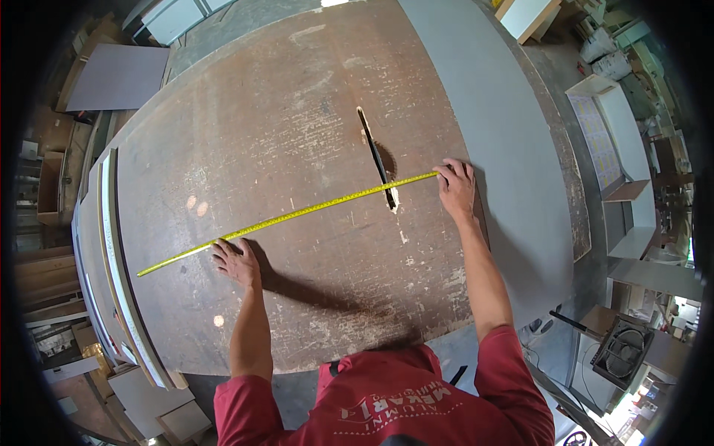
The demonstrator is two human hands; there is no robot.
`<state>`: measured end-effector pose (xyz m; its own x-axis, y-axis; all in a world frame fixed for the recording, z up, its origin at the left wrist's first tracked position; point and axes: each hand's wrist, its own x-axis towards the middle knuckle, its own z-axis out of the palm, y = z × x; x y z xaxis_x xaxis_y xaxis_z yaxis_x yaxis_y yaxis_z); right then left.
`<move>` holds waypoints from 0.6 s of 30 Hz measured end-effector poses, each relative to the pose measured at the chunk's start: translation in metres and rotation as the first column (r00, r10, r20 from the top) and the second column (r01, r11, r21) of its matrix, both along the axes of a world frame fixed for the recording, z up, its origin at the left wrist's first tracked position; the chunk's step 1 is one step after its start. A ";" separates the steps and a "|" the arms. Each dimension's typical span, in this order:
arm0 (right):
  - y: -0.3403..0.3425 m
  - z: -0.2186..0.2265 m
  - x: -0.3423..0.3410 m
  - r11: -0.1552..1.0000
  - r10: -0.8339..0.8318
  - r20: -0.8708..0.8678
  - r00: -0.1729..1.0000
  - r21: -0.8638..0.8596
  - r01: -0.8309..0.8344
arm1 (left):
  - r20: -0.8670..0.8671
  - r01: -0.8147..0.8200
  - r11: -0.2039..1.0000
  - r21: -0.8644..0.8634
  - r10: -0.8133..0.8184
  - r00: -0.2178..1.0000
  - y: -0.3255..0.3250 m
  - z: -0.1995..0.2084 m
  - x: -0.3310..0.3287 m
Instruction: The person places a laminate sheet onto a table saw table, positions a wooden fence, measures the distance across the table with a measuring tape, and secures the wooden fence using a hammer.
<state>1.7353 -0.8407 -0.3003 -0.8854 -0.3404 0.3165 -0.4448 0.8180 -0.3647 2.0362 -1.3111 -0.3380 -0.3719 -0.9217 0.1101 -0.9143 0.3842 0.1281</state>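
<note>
A yellow tape measure blade (312,208) is stretched slantwise across a large worn brown wooden tabletop (297,163). My right hand (457,189) has its fingertips closed on the blade's right end, near the edge of a grey sheet (513,149). Farther left, my left hand (236,262) has thumb and fingertips at the blade's lower edge, steadying it on the wood. Beyond that hand the free left end runs on over the surface. The blade crosses a long dark slot (377,157) with chipped edges. No tape case shows.
Long narrow boards (115,253) lie along the table's left edge. A white open-fronted cabinet (632,149) stands at the right, and a black fan-like unit (625,349) is at the lower right. Stacked panels (119,78) lie beyond the far left.
</note>
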 end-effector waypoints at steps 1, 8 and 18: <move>-0.002 0.000 0.001 1.000 -0.004 -0.031 1.000 0.025 0.005 | 0.008 0.002 1.000 0.004 -0.002 1.000 0.001 0.000 -0.002; 0.025 -0.016 0.001 0.965 -0.262 -0.196 0.945 -0.046 0.258 | -0.024 -0.003 1.000 -0.005 0.003 1.000 0.001 0.000 -0.002; 0.026 -0.025 0.004 0.993 -0.107 -0.211 0.972 0.033 0.116 | -0.006 -0.001 0.997 -0.073 0.000 1.000 0.002 -0.006 0.002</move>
